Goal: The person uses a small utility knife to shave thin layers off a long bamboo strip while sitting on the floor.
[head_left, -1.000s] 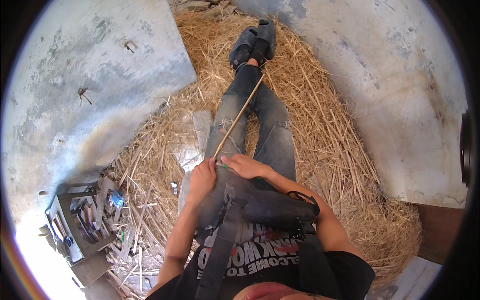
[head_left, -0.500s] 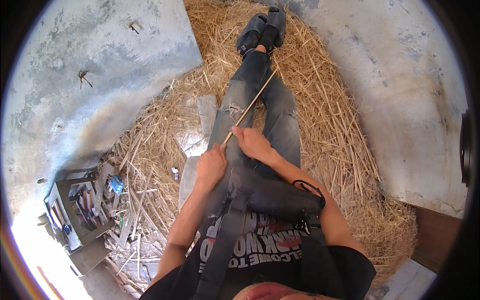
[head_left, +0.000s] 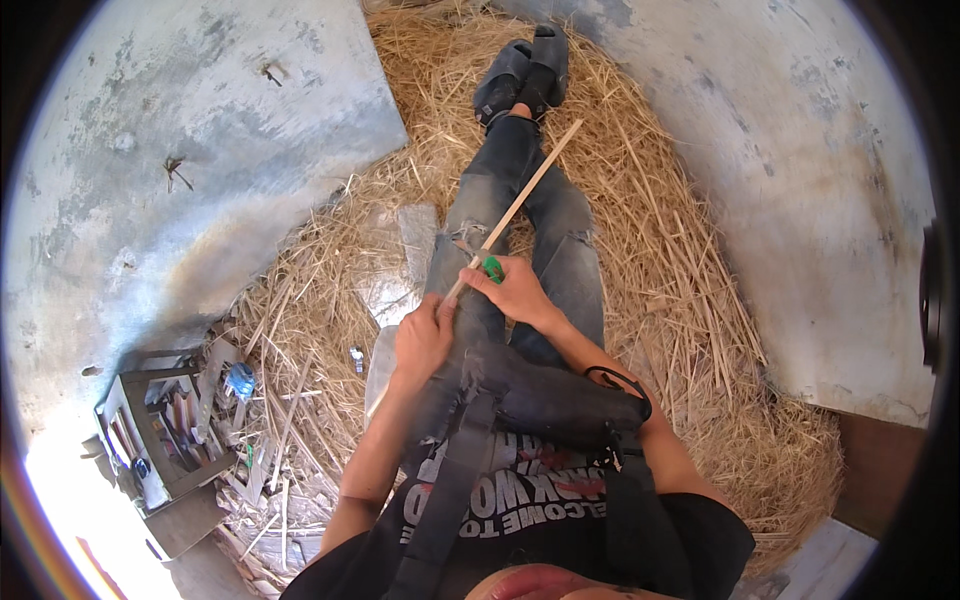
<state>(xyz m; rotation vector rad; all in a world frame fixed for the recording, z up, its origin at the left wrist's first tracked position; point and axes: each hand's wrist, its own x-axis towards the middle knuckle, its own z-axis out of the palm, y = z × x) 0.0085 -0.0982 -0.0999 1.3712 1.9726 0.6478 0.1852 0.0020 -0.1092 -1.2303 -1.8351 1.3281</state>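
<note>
Head view: both hands, left point(head_left: 422, 338), right point(head_left: 520, 292), pinching thin straight pale stick point(head_left: 525, 190) over loose straw point(head_left: 650, 230).

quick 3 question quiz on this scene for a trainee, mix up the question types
1. True or false: the left hand grips the near end of the thin wooden stick.
2. Multiple choice: what covers the ground around the outstretched legs? A) gravel B) straw C) carpet
3. Fill in: the right hand holds a small ____-coloured tool against the stick.

Key: 1 true; 2 B; 3 green
</note>
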